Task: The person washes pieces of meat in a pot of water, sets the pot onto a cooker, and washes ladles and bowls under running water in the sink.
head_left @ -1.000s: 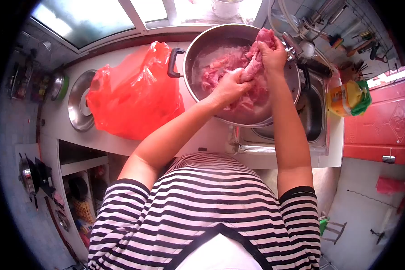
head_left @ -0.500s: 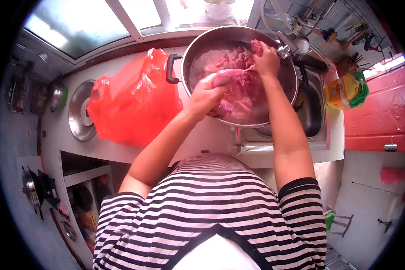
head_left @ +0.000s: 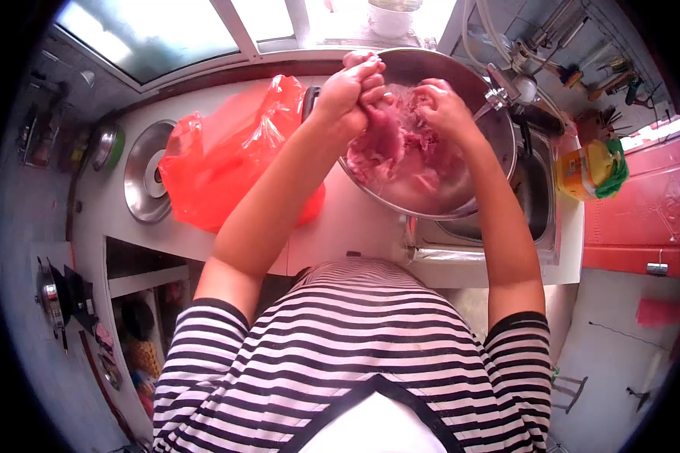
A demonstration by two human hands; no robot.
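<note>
A large metal pot holds cloudy pinkish water and several pieces of raw meat. Above the pot's left side, my left hand is closed around a piece of raw meat that hangs down toward the water. My right hand is over the middle of the pot, its fingers bent and closed on meat there; the fingertips are partly hidden. The pot's left handle shows beside my left wrist.
A red plastic bag sits left of the pot, partly over a metal basin. Under the pot's right side is a sink, with a faucet at the rim. A yellow bottle with green plastic stands at the right.
My left hand has moved up and away toward the pot's far left rim, lifting meat. My right hand has come slightly lower over the meat. The whole view has shifted a little.
</note>
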